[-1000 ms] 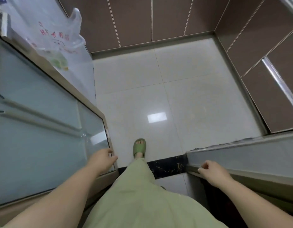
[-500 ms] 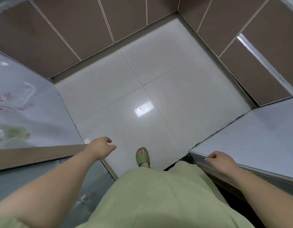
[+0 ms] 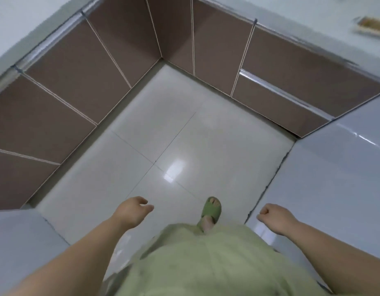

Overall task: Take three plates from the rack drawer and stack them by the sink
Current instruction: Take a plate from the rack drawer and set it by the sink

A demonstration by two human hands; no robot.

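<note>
No plates, rack drawer or sink show in the head view. My left hand (image 3: 132,211) hangs over the white floor tiles with its fingers loosely curled and nothing in it. My right hand (image 3: 274,215) is curled into a loose fist above the edge of the pale countertop (image 3: 334,178) on the right, holding nothing. Brown cabinet fronts (image 3: 125,52) line the far side of the floor, one with a long silver handle (image 3: 276,85).
A pale worktop (image 3: 18,242) sits at the lower left and another runs along the top. A small tray-like object (image 3: 372,28) lies on the far counter at top right. My foot in a green slipper (image 3: 211,210) stands on the glossy floor (image 3: 174,135).
The view has swung right and up: the glass cabinet door and plastic bag at left are gone from sight. My left hand came off that door; my right hand left the counter edge and closed.
</note>
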